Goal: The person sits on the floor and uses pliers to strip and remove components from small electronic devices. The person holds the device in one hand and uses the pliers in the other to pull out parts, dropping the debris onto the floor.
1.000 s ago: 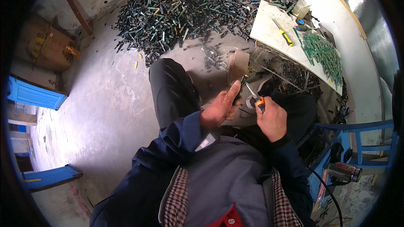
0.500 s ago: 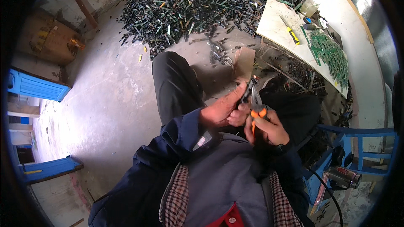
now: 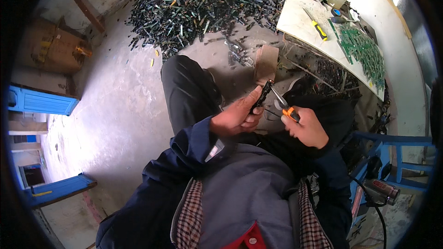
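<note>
Pliers in our curled right hand have swung rightward, giving clearer access to the black part our left hand clasps.

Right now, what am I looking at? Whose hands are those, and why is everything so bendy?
These are a person's own bare hands, not a machine. A camera worn on the person's head looks down, and its very wide lens bends straight edges near the rim. The left hand has its fingers around a long dark piece. The right hand holds pliers with orange handles; their tips are near the piece's top end. On the white tabletop lie a yellow-handled tool and many green strips. Farther off, a big pile of mostly dark strips covers part of the floor.
</note>
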`<action>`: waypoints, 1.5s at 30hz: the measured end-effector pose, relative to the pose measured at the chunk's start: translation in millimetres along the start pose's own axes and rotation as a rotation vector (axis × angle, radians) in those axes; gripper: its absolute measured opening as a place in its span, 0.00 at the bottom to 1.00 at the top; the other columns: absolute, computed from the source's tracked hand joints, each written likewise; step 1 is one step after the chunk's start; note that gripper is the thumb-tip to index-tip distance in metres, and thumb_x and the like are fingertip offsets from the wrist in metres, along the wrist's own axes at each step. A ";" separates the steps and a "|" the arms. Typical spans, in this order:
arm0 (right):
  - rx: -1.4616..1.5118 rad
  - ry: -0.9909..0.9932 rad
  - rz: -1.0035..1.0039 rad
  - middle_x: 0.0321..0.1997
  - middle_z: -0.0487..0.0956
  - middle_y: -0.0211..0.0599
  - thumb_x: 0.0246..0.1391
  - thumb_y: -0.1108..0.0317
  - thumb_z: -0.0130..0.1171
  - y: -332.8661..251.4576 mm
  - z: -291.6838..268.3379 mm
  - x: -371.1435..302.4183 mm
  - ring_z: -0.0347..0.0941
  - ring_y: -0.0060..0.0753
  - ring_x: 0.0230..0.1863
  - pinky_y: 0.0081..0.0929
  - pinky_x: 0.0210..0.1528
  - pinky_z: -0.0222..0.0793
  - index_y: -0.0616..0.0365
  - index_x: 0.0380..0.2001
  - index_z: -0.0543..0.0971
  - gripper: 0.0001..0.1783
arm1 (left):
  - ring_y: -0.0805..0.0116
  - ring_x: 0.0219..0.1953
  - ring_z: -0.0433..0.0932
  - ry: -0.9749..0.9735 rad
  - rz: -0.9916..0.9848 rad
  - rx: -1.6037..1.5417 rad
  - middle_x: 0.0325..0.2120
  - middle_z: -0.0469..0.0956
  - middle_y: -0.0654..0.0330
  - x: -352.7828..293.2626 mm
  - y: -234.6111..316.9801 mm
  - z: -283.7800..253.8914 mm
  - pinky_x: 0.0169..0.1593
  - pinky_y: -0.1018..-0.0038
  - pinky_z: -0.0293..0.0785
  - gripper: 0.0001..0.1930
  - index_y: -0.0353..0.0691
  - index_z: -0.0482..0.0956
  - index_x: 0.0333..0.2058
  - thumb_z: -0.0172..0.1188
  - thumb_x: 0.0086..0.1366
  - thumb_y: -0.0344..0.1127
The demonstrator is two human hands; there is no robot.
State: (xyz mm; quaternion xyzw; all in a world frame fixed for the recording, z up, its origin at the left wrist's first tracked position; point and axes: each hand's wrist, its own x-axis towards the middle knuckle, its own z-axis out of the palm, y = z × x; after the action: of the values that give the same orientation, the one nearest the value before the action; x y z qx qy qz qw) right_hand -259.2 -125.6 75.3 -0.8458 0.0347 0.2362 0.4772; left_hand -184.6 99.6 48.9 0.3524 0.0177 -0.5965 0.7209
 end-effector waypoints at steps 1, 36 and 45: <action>0.325 -0.134 0.019 0.22 0.75 0.38 0.56 0.54 0.58 2.5 -1.0 -4.2 0.71 0.29 0.20 0.27 0.23 0.67 0.65 0.34 0.73 0.20 | 0.81 0.12 0.48 -0.048 -0.008 -0.002 0.10 0.50 0.74 -2.2 0.3 -0.9 0.17 0.80 0.45 0.28 0.47 0.60 0.20 0.37 0.66 0.66; 0.767 -0.026 0.222 0.20 0.73 0.31 0.61 0.52 0.48 -20.7 42.8 -8.5 0.70 0.21 0.20 0.21 0.22 0.66 0.59 0.29 0.71 0.19 | 0.82 0.14 0.54 0.538 0.436 0.705 0.12 0.58 0.72 18.2 -13.8 -4.7 0.18 0.79 0.50 0.23 0.39 0.69 0.20 0.52 0.66 0.52; -0.002 0.256 -0.062 0.23 0.72 0.54 0.56 0.58 0.53 -6.3 39.0 -10.8 0.69 0.57 0.27 0.43 0.31 0.63 0.67 0.28 0.71 0.19 | 0.82 0.14 0.55 0.317 0.353 0.694 0.12 0.58 0.71 7.5 -12.8 -9.6 0.18 0.78 0.50 0.21 0.36 0.74 0.27 0.47 0.69 0.49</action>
State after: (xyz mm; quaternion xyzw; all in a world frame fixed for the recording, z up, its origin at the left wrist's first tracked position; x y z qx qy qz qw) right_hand -281.2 -91.9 68.0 -0.8702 0.0689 0.1114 0.4749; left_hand -189.8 97.8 32.1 0.6593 -0.1343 -0.3729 0.6389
